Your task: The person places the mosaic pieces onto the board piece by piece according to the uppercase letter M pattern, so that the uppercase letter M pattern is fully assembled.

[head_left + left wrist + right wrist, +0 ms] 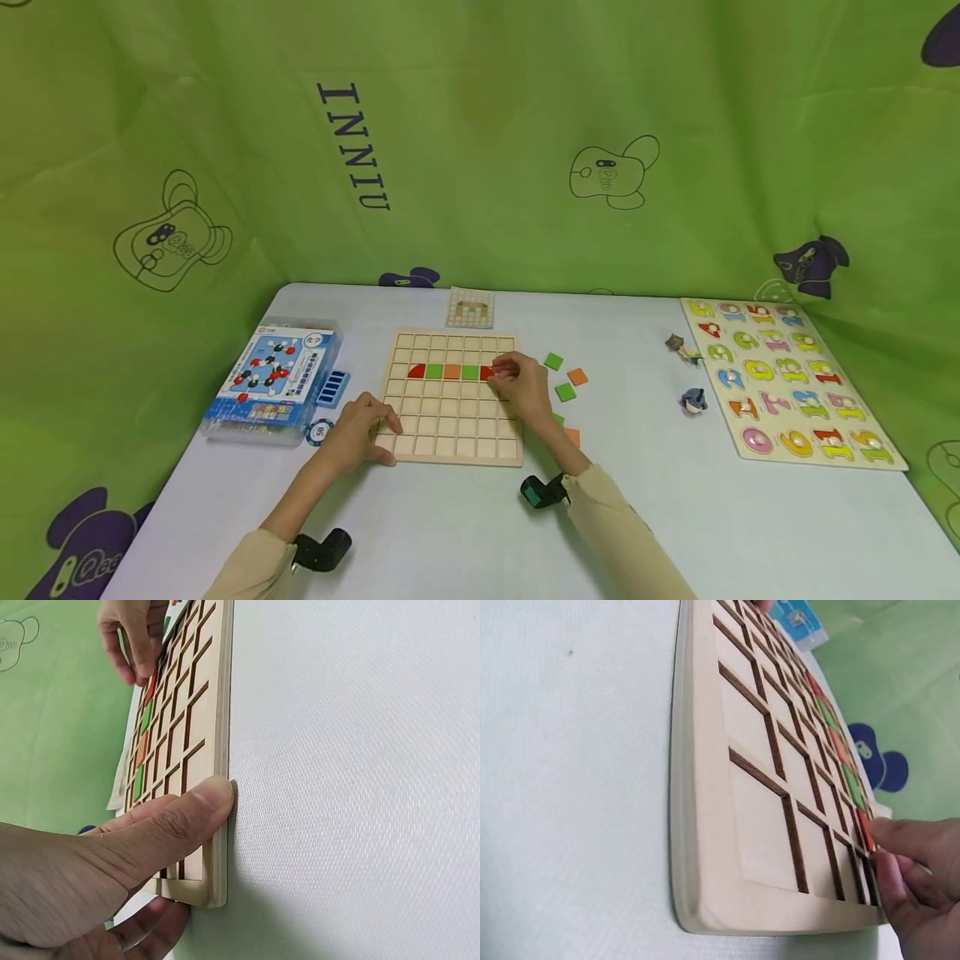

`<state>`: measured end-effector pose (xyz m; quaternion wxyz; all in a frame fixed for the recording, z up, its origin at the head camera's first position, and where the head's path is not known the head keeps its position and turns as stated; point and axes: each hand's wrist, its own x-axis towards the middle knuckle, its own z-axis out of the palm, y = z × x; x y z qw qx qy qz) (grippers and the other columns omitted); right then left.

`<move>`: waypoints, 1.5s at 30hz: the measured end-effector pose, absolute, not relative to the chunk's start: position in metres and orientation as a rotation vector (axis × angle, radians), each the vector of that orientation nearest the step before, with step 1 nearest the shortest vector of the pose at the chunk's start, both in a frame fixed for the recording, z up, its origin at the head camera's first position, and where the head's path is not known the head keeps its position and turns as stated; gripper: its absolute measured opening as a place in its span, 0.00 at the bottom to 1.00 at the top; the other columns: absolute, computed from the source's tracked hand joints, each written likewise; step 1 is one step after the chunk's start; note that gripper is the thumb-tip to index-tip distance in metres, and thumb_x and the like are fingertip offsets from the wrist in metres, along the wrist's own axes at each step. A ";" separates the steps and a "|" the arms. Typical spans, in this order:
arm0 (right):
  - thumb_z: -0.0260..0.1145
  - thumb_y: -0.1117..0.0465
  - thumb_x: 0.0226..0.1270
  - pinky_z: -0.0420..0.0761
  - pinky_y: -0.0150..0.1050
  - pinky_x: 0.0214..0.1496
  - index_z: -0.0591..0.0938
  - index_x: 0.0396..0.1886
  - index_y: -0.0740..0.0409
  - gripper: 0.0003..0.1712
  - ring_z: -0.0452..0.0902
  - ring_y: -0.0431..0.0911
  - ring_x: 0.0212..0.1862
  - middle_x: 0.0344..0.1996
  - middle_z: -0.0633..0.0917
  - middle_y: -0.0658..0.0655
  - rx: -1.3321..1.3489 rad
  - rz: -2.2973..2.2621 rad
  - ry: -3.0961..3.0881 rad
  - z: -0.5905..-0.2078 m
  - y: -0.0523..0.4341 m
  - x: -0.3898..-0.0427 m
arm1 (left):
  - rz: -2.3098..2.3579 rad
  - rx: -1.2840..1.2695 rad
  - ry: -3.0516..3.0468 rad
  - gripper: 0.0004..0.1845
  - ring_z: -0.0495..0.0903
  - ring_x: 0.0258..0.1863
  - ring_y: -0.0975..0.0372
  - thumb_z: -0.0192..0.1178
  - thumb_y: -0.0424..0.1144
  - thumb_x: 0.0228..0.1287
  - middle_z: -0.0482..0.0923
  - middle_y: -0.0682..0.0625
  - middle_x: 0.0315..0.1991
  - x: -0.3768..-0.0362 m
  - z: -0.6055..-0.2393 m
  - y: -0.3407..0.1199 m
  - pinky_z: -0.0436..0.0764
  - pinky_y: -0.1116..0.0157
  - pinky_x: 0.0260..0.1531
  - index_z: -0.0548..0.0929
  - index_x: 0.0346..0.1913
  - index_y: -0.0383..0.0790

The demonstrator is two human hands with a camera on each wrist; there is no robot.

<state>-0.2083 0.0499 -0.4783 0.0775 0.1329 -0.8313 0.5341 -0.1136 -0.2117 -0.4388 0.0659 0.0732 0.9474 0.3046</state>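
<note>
Wooden grid board (450,398) flat on the pale worktop (675,517), taken here as the landmark. Row of coloured tiles seated in its third row from the far edge: red, green, orange, green, then a red tile (486,372) at the row's right end.

Right hand (520,385) over the board's right side, fingers (900,847) curled and pinched on that red tile, which sits at or partly in its cell; cannot tell whether fully seated. Left hand (365,432) at the board's near left corner, thumb (196,814) laid straight along the frame edge, other fingers relaxed and flat, pressing rather than gripping.

Right of the board: loose green tiles (553,361) and orange tiles (577,377). Beyond its far edge: a small pattern card (470,307). Left of it: a blue box (276,379). Well to the right: two small figures (693,401) and a number puzzle (787,379).

Likely risks, as a judgement only: tile going in tilted and jamming against the cell's ridges; a quarter-round red piece turned the wrong way against the card's pattern; a push too hard sliding the board if the left thumb's pressure slackens; sleeve or wrist sweeping the loose tiles just right of the board off toward the worktop's edge.
</note>
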 end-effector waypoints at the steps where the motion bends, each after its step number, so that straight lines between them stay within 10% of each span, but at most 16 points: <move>1: 0.73 0.76 0.49 0.82 0.35 0.35 0.83 0.36 0.70 0.13 0.83 0.52 0.33 0.32 0.86 0.63 0.394 1.620 -2.492 -0.478 0.050 -0.208 | 0.918 0.219 2.859 0.19 0.64 0.40 0.53 0.80 0.31 0.31 0.69 0.47 0.37 -0.114 -0.439 -0.212 0.64 0.60 0.37 0.82 0.30 0.44; 17: 0.69 0.73 0.57 0.80 0.40 0.47 0.79 0.50 0.68 0.20 0.80 0.57 0.45 0.46 0.83 0.67 0.369 1.748 -2.618 -0.452 0.141 -0.195 | 0.947 0.232 2.846 0.19 0.64 0.40 0.53 0.79 0.32 0.32 0.69 0.46 0.38 -0.114 -0.436 -0.212 0.63 0.60 0.38 0.82 0.30 0.44; 32: 0.65 0.80 0.55 0.79 0.37 0.38 0.75 0.52 0.78 0.22 0.77 0.64 0.37 0.48 0.80 0.75 0.618 1.711 -2.688 -0.452 0.183 -0.183 | 0.952 0.256 2.839 0.19 0.64 0.39 0.54 0.80 0.32 0.31 0.70 0.46 0.38 -0.114 -0.439 -0.216 0.63 0.61 0.38 0.82 0.30 0.44; 45: 0.70 0.74 0.54 0.78 0.32 0.36 0.81 0.47 0.68 0.19 0.78 0.45 0.33 0.40 0.85 0.63 0.629 1.540 -2.744 -0.480 0.189 -0.195 | 1.010 0.379 2.772 0.19 0.63 0.39 0.55 0.79 0.34 0.34 0.68 0.47 0.39 -0.116 -0.441 -0.223 0.63 0.62 0.37 0.83 0.33 0.45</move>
